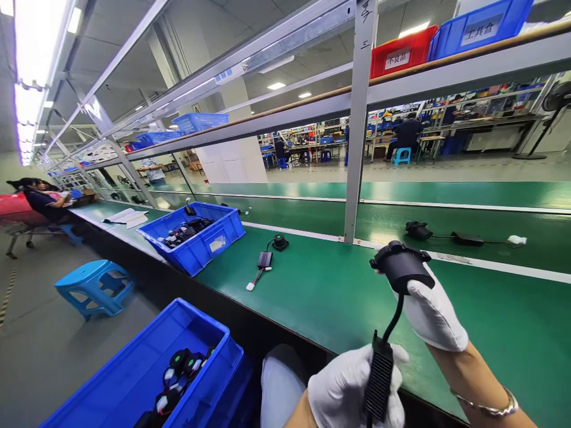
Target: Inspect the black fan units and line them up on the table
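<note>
My right hand (435,312), in a white glove, is closed around a black cylindrical fan-like unit (404,270) with small lugs at its rim. A thick black cable (393,321) runs down from it to a ribbed black module (379,380). That finned module is gripped by my gloved left hand (343,383), its lower end cut off by the frame. Both parts are held above the green bench (307,291). Left of them on the bench lies a similar assembly (264,260), with a round black end and white connectors.
A blue bin (200,261) of assemblies stands on the bench; another bin (178,321) sits lower left. Another assembly (466,238) lies on the line behind. A metal post (355,148) rises at the bench's back. A blue stool (96,282) and a co-worker (42,199) are left.
</note>
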`<state>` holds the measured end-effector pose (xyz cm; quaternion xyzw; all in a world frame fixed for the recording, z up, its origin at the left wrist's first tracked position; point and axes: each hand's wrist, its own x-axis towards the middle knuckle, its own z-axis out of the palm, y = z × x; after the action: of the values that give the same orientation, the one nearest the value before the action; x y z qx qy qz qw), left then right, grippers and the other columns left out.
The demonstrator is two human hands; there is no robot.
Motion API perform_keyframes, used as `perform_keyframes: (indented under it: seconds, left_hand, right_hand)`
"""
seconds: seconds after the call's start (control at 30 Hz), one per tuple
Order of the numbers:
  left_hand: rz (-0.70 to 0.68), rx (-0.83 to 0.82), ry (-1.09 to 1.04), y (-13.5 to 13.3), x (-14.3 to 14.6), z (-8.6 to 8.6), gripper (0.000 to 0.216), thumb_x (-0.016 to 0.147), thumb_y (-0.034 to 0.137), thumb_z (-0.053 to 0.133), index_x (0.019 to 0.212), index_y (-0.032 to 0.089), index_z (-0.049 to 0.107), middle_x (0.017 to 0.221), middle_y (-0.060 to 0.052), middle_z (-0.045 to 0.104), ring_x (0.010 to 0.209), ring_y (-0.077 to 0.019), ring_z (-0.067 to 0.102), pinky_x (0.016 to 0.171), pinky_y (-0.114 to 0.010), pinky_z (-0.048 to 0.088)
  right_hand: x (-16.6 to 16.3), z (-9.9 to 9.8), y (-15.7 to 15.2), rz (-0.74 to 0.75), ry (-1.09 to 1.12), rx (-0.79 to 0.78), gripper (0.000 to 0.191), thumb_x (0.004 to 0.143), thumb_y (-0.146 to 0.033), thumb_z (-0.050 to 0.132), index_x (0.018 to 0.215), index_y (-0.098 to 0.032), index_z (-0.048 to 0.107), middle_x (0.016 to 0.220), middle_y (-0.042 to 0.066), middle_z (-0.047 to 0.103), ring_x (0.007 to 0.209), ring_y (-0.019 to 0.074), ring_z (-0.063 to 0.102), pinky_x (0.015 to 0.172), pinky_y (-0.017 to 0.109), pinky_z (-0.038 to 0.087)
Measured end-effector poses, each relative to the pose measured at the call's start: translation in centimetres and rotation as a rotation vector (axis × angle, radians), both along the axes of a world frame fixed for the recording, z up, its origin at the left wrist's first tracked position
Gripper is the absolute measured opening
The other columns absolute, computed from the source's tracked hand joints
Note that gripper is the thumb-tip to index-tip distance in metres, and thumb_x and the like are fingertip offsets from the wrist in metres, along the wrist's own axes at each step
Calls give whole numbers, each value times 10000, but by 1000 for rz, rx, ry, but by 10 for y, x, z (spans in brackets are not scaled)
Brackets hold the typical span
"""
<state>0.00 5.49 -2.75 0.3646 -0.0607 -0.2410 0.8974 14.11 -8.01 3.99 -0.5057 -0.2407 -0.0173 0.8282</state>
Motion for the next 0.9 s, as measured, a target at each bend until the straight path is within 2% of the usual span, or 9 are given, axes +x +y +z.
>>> perform_keyframes:
  seconds: [0.07, 0.17, 0.27, 0.37, 0.47, 0.6, 0.7, 0.77, 0.9]
  left_hand:
    - [14, 161, -76, 1, 0, 2, 758, 591, 376, 996, 1236, 198, 638, 847, -9, 677, 579, -121, 639, 510, -190, 481]
    - [135, 414, -139, -5, 0, 8, 733, 540, 309, 989, 1147, 218, 589, 1030, -92, 753, 829, -233, 732, 702, -311, 569]
    - [212, 506, -86, -17, 0, 21, 728, 480, 270, 979, 1063, 226, 545, 987, -66, 772, 893, -234, 734, 775, -326, 564]
    - [215, 508, 18, -28, 1, 38, 659, 530, 300, 960, 1033, 210, 544, 825, 1, 743, 584, -135, 664, 579, -251, 522]
    - [279, 420, 16, -30, 8, 42, 601, 725, 659, 843, 966, 213, 520, 679, 24, 697, 359, -81, 523, 373, -191, 398]
    - [299, 292, 9, -27, 29, 12, 801, 693, 1041, 495, 751, 243, 465, 414, 27, 547, 256, -99, 400, 270, -201, 235]
    - [403, 232, -11, -28, 45, -21, 859, 569, 1117, 451, 559, 260, 397, 315, 51, 387, 248, -102, 347, 304, -237, 262]
    - [437, 263, -50, -30, 51, -38, 893, 588, 1128, 387, 464, 244, 395, 321, 23, 383, 278, -100, 369, 344, -248, 269]
    - [466, 340, -121, -31, 52, -49, 989, 624, 1133, 258, 390, 201, 491, 364, -27, 418, 351, -103, 427, 406, -261, 278]
  right_hand:
    - [2, -13, -4, -8, 35, 27, 753, 672, -709, 908, 1245, -269, 699, 1244, 117, 726, 1074, 319, 710, 942, 468, 605]
    - [4, -29, -8, -15, 48, 5, 698, 736, -750, 832, 1213, -254, 714, 1290, 134, 712, 1126, 336, 700, 1026, 517, 571]
    - [7, -41, -9, -29, 68, -25, 703, 788, -777, 755, 1235, -237, 708, 1284, 160, 714, 1142, 365, 702, 1056, 576, 551]
    - [12, -51, -9, -54, 79, -45, 751, 834, -797, 676, 1340, -242, 663, 1270, 163, 721, 1181, 371, 693, 1070, 592, 543]
    - [17, -57, -14, -77, 67, -66, 709, 848, -767, 676, 1323, -240, 668, 1271, 157, 722, 1192, 374, 687, 1087, 592, 530]
    - [11, -54, -31, -133, 20, -100, 597, 843, -687, 769, 1250, -259, 686, 1303, 129, 712, 1240, 372, 656, 1117, 567, 505]
    - [-7, -39, -43, -190, -143, -244, 626, 830, -674, 826, 1324, -325, 663, 1327, 91, 721, 1209, 348, 691, 1059, 474, 571]
    - [-21, -25, -46, -171, -274, -298, 646, 853, -727, 777, 1373, -369, 639, 1316, 78, 741, 1072, 330, 762, 900, 412, 659]
    - [-36, 2, -43, -142, -330, -275, 637, 853, -771, 748, 1359, -400, 637, 1204, 69, 795, 857, 308, 812, 669, 348, 703]
